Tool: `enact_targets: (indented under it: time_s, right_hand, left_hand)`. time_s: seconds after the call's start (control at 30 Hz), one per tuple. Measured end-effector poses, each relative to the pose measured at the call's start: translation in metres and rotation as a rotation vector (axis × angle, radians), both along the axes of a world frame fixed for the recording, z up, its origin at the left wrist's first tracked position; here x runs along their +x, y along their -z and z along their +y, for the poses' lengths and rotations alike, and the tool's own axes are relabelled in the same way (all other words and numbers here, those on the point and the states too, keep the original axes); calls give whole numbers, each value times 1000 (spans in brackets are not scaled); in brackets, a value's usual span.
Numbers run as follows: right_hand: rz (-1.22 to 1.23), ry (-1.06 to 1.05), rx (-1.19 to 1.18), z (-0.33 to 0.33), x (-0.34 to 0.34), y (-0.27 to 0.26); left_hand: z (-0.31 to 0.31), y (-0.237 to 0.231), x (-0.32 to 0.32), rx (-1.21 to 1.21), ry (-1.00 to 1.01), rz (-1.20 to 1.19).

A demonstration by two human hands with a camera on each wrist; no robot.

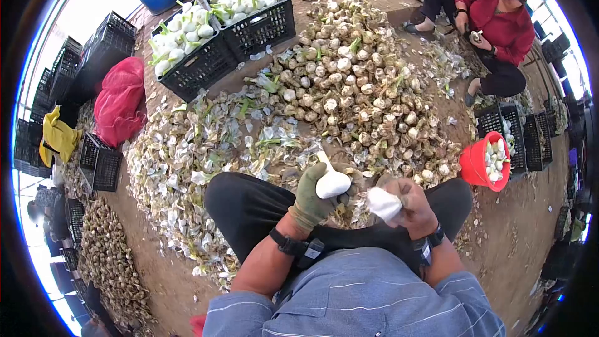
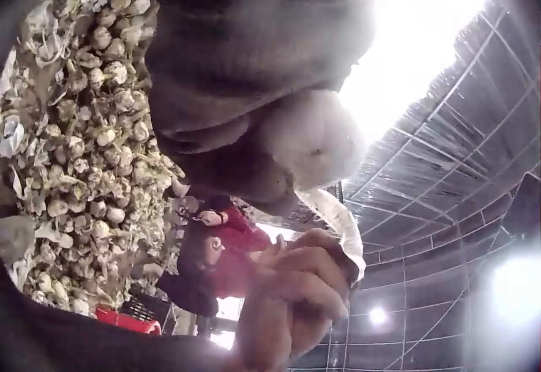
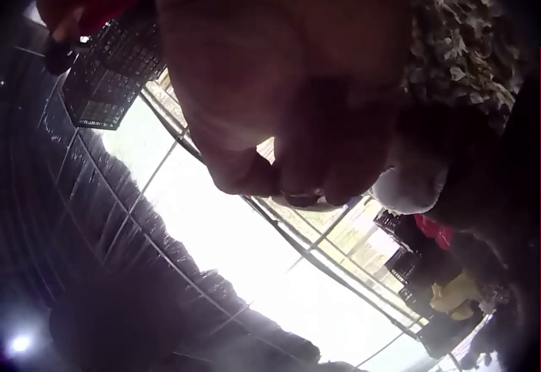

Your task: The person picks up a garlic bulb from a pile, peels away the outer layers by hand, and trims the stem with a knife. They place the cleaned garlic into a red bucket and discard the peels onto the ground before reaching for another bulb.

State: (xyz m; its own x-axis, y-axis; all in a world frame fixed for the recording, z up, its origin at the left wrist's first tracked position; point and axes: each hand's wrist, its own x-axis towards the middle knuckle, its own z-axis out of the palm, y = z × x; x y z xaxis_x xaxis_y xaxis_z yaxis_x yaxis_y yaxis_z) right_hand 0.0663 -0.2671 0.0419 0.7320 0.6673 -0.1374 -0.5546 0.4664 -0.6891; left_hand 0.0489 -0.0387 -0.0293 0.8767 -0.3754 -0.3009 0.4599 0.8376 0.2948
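My left hand (image 1: 310,198), in a greenish glove, grips a smooth white garlic bulb (image 1: 333,185) whose short pale stem points up and away from me. The left wrist view shows the rounded end of that bulb (image 2: 317,139) beyond the dark glove. Bare and to the right of it, my right hand (image 1: 409,203) pinches a white sheet of garlic skin (image 1: 384,205), blurred in the head view. From the left wrist, this skin (image 2: 336,224) appears as a thin, curved strip by the curled right fingers. Both hands are above my lap, a short way apart.
A large heap of unpeeled garlic (image 1: 355,81) lies ahead, with loose skins (image 1: 181,175) to the left. Black crates (image 1: 259,25) of white bulbs stand beyond. A red bucket (image 1: 477,165) stands by my right knee. Another person (image 1: 499,19) sits at the upper right.
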Motion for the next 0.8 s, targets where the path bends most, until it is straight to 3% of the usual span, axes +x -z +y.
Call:
enact_targets:
  time_s: [0.1, 0.13, 0.2, 0.23, 0.33, 0.37, 0.5, 0.6, 0.7, 0.8]
  right_hand:
    - [-74, -146, 63, -5, -4, -2]
    - [-250, -232, -77, -5, 2, -2]
    - [-548, -476, -827, 5, 5, -14]
    - [-903, -409, -1174, 7, 3, 3]
    - [-686, -83, -1056, 18, 1, 1]
    - [-508, -58, -1049, 21, 0, -6]
    - [-1047, 299, -1103, 43, 10, 0]
    - [-1196, 176, -1035, 40, 18, 20]
    - [-1206, 227, -919, 43, 15, 28]
    - [-1073, 113, -973, 49, 10, 17]
  left_hand:
    - [-2, 4, 6, -52, -48, 139]
    - [-2, 4, 8, -63, -51, 173]
    - [1, 9, 10, -114, -82, 222]
    - [4, 13, 10, -129, -83, 210]
    - [7, 10, 11, -100, -76, 190]
    - [8, 8, 9, -70, -45, 174]
    - [-1, -6, 10, -59, -56, 124]
    - [5, -4, 6, -74, -16, 96]
    - [8, -1, 4, -83, 21, 32]
    - [15, 2, 3, -48, 61, 8]
